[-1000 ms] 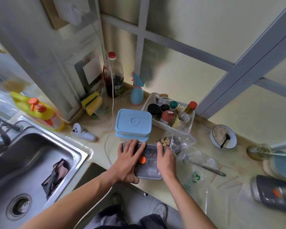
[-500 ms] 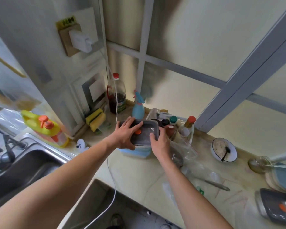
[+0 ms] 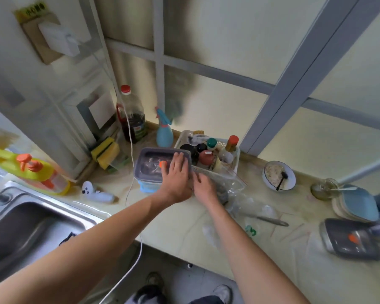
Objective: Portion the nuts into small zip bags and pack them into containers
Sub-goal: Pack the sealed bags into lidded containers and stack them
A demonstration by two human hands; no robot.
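A grey lidded container (image 3: pixel 150 165) with an orange valve sits stacked on a blue container (image 3: pixel 147 187) at the back of the counter. My left hand (image 3: pixel 177 178) lies over the right part of its lid, fingers spread flat on top. My right hand (image 3: pixel 203 186) is just right of the container's edge, fingers apart, above crumpled clear zip bags (image 3: pixel 233 185). Nothing is in the right hand. A second grey container (image 3: pixel 349 238) with an orange valve lies at the right end of the counter. I cannot see nuts.
A white basket (image 3: pixel 215 172) of bottles stands right behind the stack. A bowl (image 3: pixel 279 175) with a black spoon, blue lids (image 3: pixel 360 202) and a metal utensil (image 3: pixel 270 220) are to the right. The sink (image 3: pixel 31 227), a soap bottle (image 3: pixel 24 170) and a white cable (image 3: pixel 130 183) are left.
Both hands lifted the grey container from the counter's front and set it on the blue container. The right hand has come off it.
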